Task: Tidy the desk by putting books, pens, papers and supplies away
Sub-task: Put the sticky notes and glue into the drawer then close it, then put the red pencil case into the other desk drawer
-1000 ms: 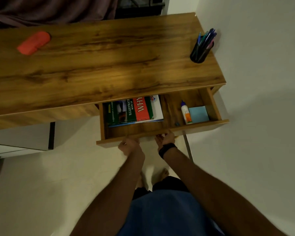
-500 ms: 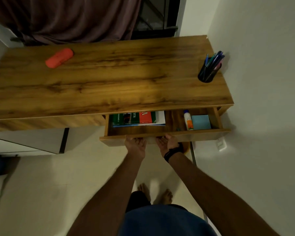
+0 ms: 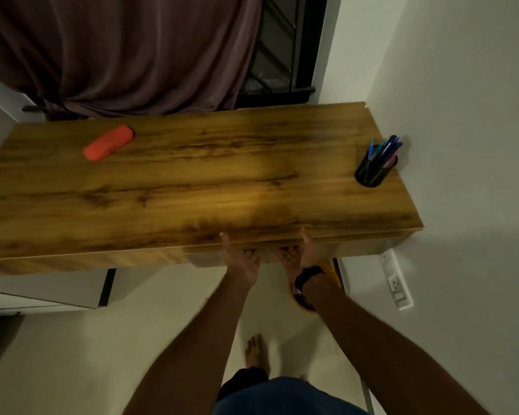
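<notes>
Now the drawer (image 3: 327,248) sits pushed in under the front edge of the wooden surface (image 3: 192,187), only its front panel showing, and both hands are at that panel side by side. Left hand (image 3: 241,259) has its grip curled up under the panel's lower edge, fingertips tucked against the wood, thumb raised along the surface's front edge. Right hand (image 3: 301,254), just beside it, grips the same way: fingers bent beneath the panel, thumb up against the edge. A dark wristband (image 3: 307,275) wraps the right wrist.

Beyond the grip and well off to the right, near the wall, a black pen cup (image 3: 373,172) stands upright on the surface, filled with pens (image 3: 385,148) that lean toward the wall. Far to the left of the grip, toward the back edge, an orange case (image 3: 108,142) lies flat on the surface. Behind the surface hangs a dark curtain (image 3: 117,49). Below the right wrist, something yellow (image 3: 331,272) shows on the floor, mostly hidden by the forearm. A white power strip (image 3: 397,283) lies against the right wall.
</notes>
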